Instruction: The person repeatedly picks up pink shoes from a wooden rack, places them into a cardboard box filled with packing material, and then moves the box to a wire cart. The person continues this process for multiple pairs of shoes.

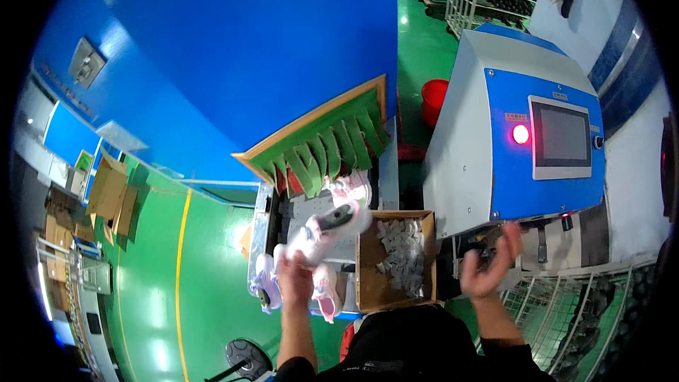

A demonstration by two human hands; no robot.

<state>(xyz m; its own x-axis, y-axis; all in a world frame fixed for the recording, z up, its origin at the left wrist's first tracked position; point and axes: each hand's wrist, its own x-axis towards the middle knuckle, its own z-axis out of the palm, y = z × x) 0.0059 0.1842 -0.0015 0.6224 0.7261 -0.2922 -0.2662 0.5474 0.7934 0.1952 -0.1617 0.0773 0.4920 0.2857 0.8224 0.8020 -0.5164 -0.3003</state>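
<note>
A white and pink sneaker (331, 230), blurred by motion, is in the grip of my left hand (295, 277), above a grey work surface. Its dark grey sole patch faces up. Just left of that hand a lavender sneaker (264, 283) rests at the table's edge, and a pink sneaker (325, 291) lies on its right. Farther off, pale pink shoes (351, 187) sit under the green strip curtain (318, 159) of a blue machine. My right hand (491, 269) holds nothing, fingers apart, below the lower edge of the control cabinet (548, 141).
Between my hands stands an open cardboard box (371, 276) with many small grey-white scraps. The cabinet carries a dark screen (561, 138) and a lit red lamp (520, 134). Wire racks (559, 311) are at lower right. A red bucket (433, 102) stands behind the cabinet.
</note>
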